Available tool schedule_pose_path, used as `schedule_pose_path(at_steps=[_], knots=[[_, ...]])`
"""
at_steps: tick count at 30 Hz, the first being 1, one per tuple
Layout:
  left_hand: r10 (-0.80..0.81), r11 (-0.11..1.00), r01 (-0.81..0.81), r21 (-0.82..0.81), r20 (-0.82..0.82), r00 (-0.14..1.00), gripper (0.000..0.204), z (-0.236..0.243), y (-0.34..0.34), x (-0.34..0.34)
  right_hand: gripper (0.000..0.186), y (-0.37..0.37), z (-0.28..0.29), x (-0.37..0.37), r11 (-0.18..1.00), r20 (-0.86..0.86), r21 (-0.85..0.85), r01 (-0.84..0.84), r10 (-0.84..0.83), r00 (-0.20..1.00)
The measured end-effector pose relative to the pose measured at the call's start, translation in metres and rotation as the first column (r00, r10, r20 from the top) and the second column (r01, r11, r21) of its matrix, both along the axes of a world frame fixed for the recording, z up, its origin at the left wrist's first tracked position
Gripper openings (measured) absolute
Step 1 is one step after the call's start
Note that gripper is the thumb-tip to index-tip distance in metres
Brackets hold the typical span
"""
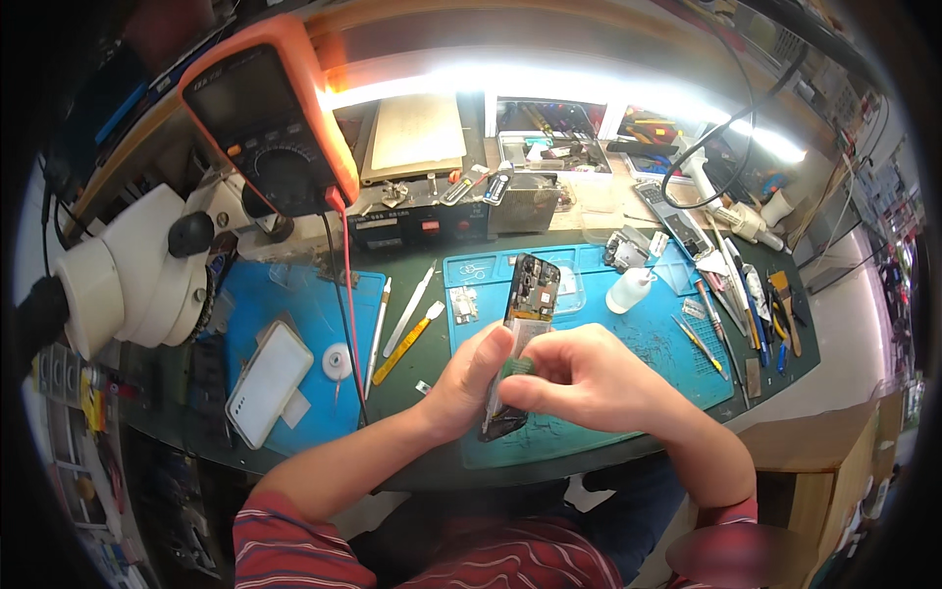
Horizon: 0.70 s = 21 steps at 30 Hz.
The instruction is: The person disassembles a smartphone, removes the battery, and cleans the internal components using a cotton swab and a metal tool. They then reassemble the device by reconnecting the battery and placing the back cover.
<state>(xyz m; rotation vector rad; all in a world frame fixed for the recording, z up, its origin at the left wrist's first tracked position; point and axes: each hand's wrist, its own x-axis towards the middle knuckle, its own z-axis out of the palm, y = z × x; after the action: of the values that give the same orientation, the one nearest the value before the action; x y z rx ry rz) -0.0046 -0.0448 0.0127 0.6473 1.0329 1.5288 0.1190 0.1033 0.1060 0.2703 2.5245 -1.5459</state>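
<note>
Head view, opened phone (pixel 536 290) in left grip (pixel 461 383); right grip (pixel 594 378) over middle

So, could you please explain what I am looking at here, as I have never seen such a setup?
There is no machine at work, only a person's two bare hands. This single picture comes from a wide fisheye camera worn on the head, looking down, so straight edges bend. The left hand holds an opened, black, slab-shaped phone; the right hand bends over it, fingertips by a small green piece. On the dark green bench lie two blue work mats, bearing a white squeeze bottle and a white, rectangular phone-like panel.
</note>
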Motion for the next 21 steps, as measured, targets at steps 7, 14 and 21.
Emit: schedule_pose_path(at_steps=[7, 14, 21], knots=[[-0.075, 0.997, 0.073, -0.025, -0.101, 0.992, 0.093, 0.004, 0.002, -0.01, 0.029, 0.015, 0.0, -0.01, 0.975, -0.021, -0.173, -0.14, 0.138, 0.99], [-0.224, 0.973, 0.216, -0.083, -0.111, 0.968, 0.12, 0.016, 0.011, -0.021, 0.033, 0.023, -0.04, 0.0, 0.981, -0.375, 0.001, -0.196, 0.182, 0.909], [-0.138, 0.983, 0.117, -0.138, -0.156, 0.978, 0.119, 0.041, 0.008, -0.007, 0.031, 0.014, -0.048, -0.001, 0.977, -0.502, 0.147, -0.151, 0.206, 0.84]])
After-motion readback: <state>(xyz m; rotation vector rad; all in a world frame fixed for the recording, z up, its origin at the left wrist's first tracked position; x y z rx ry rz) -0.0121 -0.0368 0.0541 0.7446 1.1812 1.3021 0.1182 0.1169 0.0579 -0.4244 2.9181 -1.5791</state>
